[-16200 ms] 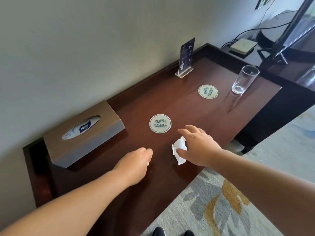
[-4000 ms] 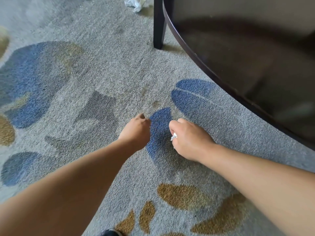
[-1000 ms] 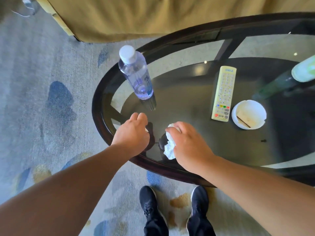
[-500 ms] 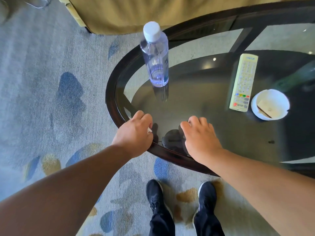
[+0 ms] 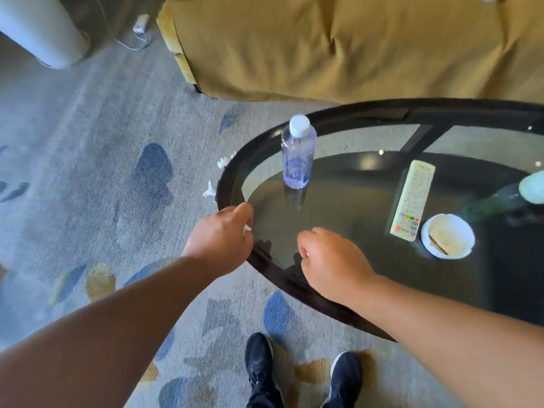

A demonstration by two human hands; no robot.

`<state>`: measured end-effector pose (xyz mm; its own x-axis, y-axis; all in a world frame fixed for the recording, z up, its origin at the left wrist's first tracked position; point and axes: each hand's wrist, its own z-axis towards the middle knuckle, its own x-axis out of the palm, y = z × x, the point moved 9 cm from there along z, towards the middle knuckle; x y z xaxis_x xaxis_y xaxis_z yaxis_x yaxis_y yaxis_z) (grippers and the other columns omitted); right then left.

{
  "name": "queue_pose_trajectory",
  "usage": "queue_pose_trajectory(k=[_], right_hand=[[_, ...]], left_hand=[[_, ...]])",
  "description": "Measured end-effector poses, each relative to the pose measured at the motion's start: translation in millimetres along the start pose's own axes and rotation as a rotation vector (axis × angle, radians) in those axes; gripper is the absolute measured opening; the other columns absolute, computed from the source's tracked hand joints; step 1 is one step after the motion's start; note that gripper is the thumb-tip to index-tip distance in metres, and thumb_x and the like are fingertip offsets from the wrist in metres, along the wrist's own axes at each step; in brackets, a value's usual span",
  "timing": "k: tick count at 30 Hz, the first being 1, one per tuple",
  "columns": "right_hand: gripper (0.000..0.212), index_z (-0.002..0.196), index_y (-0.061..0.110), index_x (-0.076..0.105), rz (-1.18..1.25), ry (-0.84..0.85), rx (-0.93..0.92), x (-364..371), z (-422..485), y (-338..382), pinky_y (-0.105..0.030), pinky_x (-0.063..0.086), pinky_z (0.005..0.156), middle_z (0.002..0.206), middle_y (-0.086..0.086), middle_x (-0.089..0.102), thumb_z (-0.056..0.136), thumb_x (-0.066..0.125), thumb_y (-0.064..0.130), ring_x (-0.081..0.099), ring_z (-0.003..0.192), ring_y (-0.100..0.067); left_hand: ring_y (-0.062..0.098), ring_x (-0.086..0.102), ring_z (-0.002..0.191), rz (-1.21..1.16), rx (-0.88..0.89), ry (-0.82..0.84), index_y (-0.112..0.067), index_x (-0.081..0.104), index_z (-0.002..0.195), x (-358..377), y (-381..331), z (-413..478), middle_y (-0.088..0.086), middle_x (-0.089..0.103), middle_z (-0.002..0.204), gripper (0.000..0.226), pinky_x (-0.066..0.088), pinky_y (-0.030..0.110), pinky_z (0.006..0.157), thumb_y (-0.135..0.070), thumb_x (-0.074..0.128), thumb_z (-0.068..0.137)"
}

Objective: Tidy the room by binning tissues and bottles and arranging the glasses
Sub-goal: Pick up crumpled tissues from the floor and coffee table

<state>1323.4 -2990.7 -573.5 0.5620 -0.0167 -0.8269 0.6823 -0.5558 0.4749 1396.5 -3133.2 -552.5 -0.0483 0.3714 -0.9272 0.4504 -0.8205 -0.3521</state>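
Note:
My left hand (image 5: 219, 240) hovers at the near-left rim of the oval glass table (image 5: 232, 175), fingers curled round a crumpled white tissue (image 5: 246, 229) that barely peeks out. My right hand (image 5: 332, 260) is over the glass with its fingers curled in; only a white speck of tissue (image 5: 307, 255) shows under them. A clear plastic bottle (image 5: 297, 154) with a white cap stands upright on the glass beyond both hands. Two more white tissue scraps (image 5: 209, 191) lie on the carpet, just past the table's left edge.
A pale remote (image 5: 412, 198) and a white round dish (image 5: 447, 235) lie on the glass at right, with a green bottle (image 5: 532, 187) at the frame edge. A yellow sofa (image 5: 338, 45) stands behind the table. A white cylinder (image 5: 38, 28) is on the floor, far left.
The tissue wad seen in my right hand a second ago is now almost fully hidden in its curled fingers. Both hands stay at the table's near rim while the view has pulled back.

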Motion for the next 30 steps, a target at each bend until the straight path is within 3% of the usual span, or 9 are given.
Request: queue_pose_trajectory(k=[2, 6, 9, 13, 16, 22, 26, 30], right_hand=[[0.006, 0.074, 0.016, 0.041, 0.019, 0.009, -0.046, -13.6, -2.1, 19.8, -0.035, 0.034, 0.053, 0.073, 0.002, 0.040, 0.078, 0.044, 0.012, 0.041, 0.066, -0.026], [0.017, 0.075, 0.016, 0.043, -0.006, -0.022, -0.132, -40.0, 0.0, 61.7, -0.033, 0.033, 0.052, 0.075, 0.003, 0.042, 0.083, 0.052, 0.026, 0.042, 0.067, -0.022], [0.029, 0.071, 0.019, 0.039, -0.041, -0.018, -0.184, -51.6, 7.2, 93.0, -0.032, 0.027, 0.051, 0.073, 0.005, 0.041, 0.085, 0.057, 0.038, 0.039, 0.063, -0.016], [0.040, 0.061, 0.024, 0.029, -0.061, -0.036, -0.206, -59.6, 26.8, 135.1, -0.025, 0.021, 0.044, 0.067, 0.007, 0.039, 0.087, 0.056, 0.036, 0.032, 0.052, -0.006], [0.038, 0.060, 0.023, 0.031, -0.086, -0.047, -0.187, -58.1, 46.7, 165.3, -0.026, 0.021, 0.043, 0.063, 0.007, 0.042, 0.088, 0.054, 0.034, 0.035, 0.052, -0.005], [0.037, 0.062, 0.024, 0.033, -0.048, -0.063, -0.136, -48.2, 94.1, 225.8, -0.029, 0.028, 0.043, 0.060, 0.005, 0.046, 0.089, 0.056, 0.034, 0.044, 0.051, -0.012], [0.031, 0.069, 0.024, 0.035, -0.001, -0.116, -0.130, -47.5, 125.7, 257.8, -0.026, 0.021, 0.042, 0.057, 0.007, 0.043, 0.088, 0.059, 0.029, 0.038, 0.048, -0.005], [0.005, 0.086, 0.017, 0.049, -0.009, -0.105, -0.134, -46.1, 158.9, 268.0, -0.034, 0.037, 0.048, 0.068, -0.002, 0.054, 0.089, 0.053, 0.016, 0.049, 0.055, -0.018]], left_hand=[[0.024, 0.049, 0.059, -0.011, -0.035, -0.026, -0.022, 0.044, 0.084, -27.3, 5.6, -8.0, -0.004, 0.048, 0.070, 0.009, 0.039, 0.030, 0.050, -0.017, 0.050, 0.080], [0.022, 0.046, 0.056, 0.006, -0.102, -0.096, -0.021, 0.046, 0.081, -76.3, 23.1, -29.4, -0.004, 0.051, 0.071, 0.009, 0.032, 0.026, 0.048, -0.024, 0.054, 0.082], [0.022, 0.051, 0.062, 0.066, -0.136, -0.099, -0.020, 0.047, 0.077, -101.3, 44.0, -43.1, -0.002, 0.056, 0.076, 0.022, 0.037, 0.028, 0.053, -0.038, 0.055, 0.087], [0.023, 0.052, 0.064, 0.081, -0.150, -0.116, -0.022, 0.043, 0.068, -134.0, 76.2, -41.7, -0.003, 0.052, 0.071, 0.033, 0.041, 0.031, 0.057, -0.046, 0.050, 0.089], [0.026, 0.054, 0.068, 0.101, -0.127, -0.096, -0.020, 0.045, 0.070, -151.2, 100.1, -34.8, -0.002, 0.053, 0.073, 0.032, 0.041, 0.031, 0.057, -0.043, 0.048, 0.092], [0.025, 0.052, 0.063, 0.060, -0.088, -0.047, -0.026, 0.045, 0.093, -195.9, 170.6, -28.5, -0.003, 0.059, 0.082, 0.008, 0.039, 0.028, 0.054, -0.033, 0.048, 0.092], [0.026, 0.053, 0.068, 0.078, -0.076, -0.034, -0.028, 0.049, 0.113, -228.0, 215.6, -15.2, 0.001, 0.063, 0.097, 0.020, 0.039, 0.029, 0.057, -0.026, 0.045, 0.093], [0.027, 0.057, 0.070, 0.093, -0.024, -0.001, -0.029, 0.044, 0.125, -238.0, 231.8, 21.0, 0.003, 0.063, 0.111, 0.031, 0.044, 0.032, 0.057, -0.023, 0.043, 0.094]])
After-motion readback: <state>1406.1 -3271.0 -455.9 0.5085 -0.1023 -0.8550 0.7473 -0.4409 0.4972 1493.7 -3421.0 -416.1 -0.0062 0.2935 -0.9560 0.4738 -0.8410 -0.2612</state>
